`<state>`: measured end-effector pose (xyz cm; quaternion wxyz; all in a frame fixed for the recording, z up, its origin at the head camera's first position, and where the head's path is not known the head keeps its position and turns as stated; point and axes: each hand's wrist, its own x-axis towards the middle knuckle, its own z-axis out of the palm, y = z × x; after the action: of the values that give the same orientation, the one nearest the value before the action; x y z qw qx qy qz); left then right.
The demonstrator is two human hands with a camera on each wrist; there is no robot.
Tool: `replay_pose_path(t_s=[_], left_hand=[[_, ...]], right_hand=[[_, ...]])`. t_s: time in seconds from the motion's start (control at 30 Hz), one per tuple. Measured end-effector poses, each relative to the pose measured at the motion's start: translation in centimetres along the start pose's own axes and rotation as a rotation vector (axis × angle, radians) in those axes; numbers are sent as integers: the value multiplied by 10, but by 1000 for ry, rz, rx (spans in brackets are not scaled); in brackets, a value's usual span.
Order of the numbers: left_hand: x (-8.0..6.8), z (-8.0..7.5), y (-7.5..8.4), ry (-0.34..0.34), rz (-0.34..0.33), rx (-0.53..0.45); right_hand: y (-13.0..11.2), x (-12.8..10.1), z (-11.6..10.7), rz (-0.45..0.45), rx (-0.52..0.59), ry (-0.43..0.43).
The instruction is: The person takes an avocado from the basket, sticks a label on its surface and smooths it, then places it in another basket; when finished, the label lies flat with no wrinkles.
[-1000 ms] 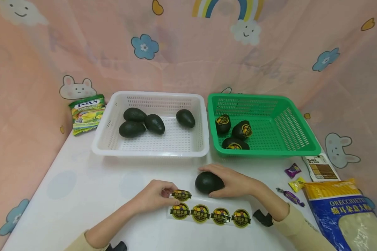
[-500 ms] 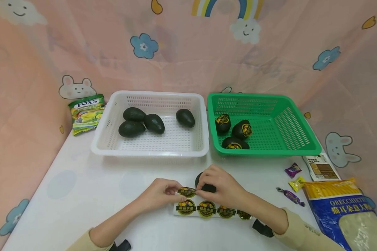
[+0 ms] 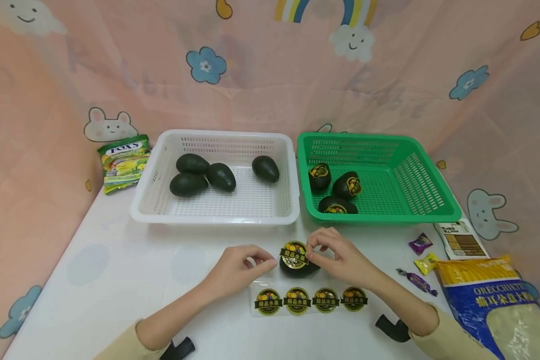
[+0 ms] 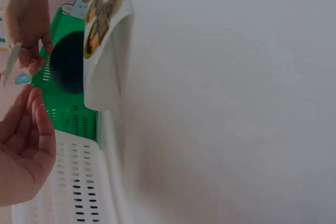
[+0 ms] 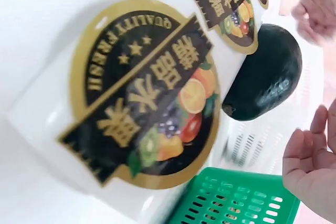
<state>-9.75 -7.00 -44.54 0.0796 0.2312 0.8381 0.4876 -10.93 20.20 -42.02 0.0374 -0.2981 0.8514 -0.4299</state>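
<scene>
A round black-and-gold fruit sticker (image 3: 294,255) hangs over a dark avocado (image 3: 299,272), hiding its upper part in the head view. My right hand (image 3: 342,255) pinches the sticker's right edge between thumb and fingertips. Just left of the sticker is my left hand (image 3: 243,267), its fingers relaxed and thumb forward, holding nothing. Toward me from the avocado lies a clear sticker sheet (image 3: 288,311) bearing a row of several similar labels. The left wrist view catches the held sticker (image 4: 12,64) nearly edge-on, with the avocado (image 4: 68,61) behind the sheet's raised edge.
A white basket (image 3: 216,220) at the back left holds several unlabelled avocados. Beside it, a green basket (image 3: 387,219) contains 3 labelled avocados (image 3: 347,186). Wrapped candies (image 3: 419,244) and a blue-yellow pasta bag (image 3: 490,305) lie right; a green snack bag (image 3: 125,164) stands left.
My right hand has left the avocado, taken the sticker at the left hand and carried it right, over the avocado. My left hand has let go of it; the sheet has shifted slightly right.
</scene>
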Motion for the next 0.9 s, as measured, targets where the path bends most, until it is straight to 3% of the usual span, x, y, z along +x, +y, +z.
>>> replay_pose_path(t_s=[0.17, 0.3, 0.5, 0.77, 0.9], left_hand=[[19, 7, 9, -34, -44, -89], [26, 15, 7, -65, -28, -76], [29, 25, 2, -49, -24, -23], [32, 27, 2, -28, -40, 4], [34, 26, -1, -37, -59, 3]], right_hand=[[3, -7, -2, 50, -43, -42], [6, -12, -3, 106, -91, -35], [14, -13, -1, 162, -123, -41], [22, -9, 5, 191, -58, -43], [26, -5, 6, 275, -1, -15]])
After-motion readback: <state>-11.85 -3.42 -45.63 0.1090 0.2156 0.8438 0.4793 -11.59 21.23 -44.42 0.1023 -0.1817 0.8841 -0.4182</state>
